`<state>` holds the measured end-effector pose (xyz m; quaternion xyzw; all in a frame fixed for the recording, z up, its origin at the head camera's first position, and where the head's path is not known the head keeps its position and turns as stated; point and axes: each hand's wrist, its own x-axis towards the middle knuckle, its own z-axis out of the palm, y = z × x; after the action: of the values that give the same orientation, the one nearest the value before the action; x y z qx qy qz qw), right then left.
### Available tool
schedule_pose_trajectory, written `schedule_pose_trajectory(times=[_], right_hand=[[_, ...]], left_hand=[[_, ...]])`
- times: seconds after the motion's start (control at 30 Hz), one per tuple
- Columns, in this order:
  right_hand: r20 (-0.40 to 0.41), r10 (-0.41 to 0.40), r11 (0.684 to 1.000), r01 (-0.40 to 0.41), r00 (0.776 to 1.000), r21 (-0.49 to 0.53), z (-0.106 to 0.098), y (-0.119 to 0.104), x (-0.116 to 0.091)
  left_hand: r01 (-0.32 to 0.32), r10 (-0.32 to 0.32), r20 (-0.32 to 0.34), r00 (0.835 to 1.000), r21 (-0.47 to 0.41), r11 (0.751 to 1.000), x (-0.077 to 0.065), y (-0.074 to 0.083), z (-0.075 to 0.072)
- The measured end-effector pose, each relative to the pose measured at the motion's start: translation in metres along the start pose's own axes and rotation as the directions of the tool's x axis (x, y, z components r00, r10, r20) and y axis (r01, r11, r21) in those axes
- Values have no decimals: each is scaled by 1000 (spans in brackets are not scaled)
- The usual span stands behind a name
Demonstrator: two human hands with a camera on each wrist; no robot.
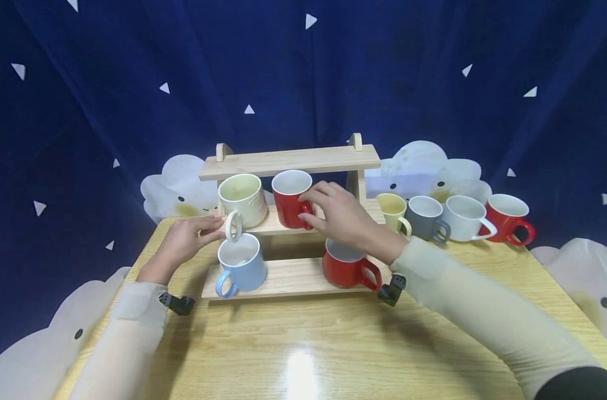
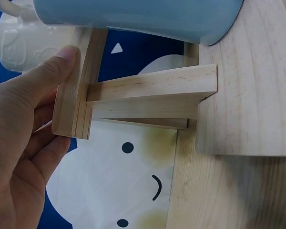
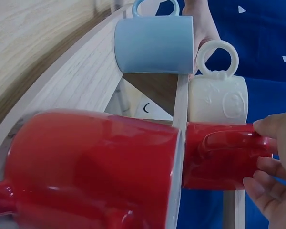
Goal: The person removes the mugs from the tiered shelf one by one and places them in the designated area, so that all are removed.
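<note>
A small wooden shelf rack stands on the table. My left hand grips the left end of its middle board, thumb on one face and fingers on the other. On that board, my right hand pinches a red mug near its handle; the mug stands upright. Just left of it is a cream mug with a ring-shaped handle. The bottom board bears a light blue mug at the left and another red mug at the right, partly behind my right hand.
Right of the rack, a yellow mug, a grey mug, a white mug and a red mug stand in a row on the table. The rack's top board overhangs the middle one. A dark blue curtain hangs behind.
</note>
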<state>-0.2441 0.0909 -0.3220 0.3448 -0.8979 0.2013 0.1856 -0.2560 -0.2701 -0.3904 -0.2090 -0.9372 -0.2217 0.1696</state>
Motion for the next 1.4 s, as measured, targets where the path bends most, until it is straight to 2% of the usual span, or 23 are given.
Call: schedule_pose_trajectory(times=[0.13,0.27,0.43,0.8,1.1,1.2,1.4], right_hand=[[30,69,997,-70,997,24,-3,3,-3],[78,166,984,-170,983,50,-5,6,-6],[104,223,973,-228,969,32,-9,11,-9],[132,223,966,-237,966,105,-10,21,-9],[81,222,965,-231,972,122,-8,32,-12],[96,258,946,-272,961,179,-8,33,-12],[132,342,872,-367,930,324,-8,34,-10]], left_hand=[[7,-7,3,1000,-2,1000,-1,-1,0],[13,-13,10,1000,-4,1000,-1,-2,1],[16,-16,10,1000,-12,1000,-1,-2,1],[29,-29,17,999,-16,999,-1,-2,-1],[16,-16,12,1000,-21,1000,0,-2,0],[13,-12,10,1000,-21,1000,0,-2,0],[7,-7,7,1000,-19,1000,-1,-2,0]])
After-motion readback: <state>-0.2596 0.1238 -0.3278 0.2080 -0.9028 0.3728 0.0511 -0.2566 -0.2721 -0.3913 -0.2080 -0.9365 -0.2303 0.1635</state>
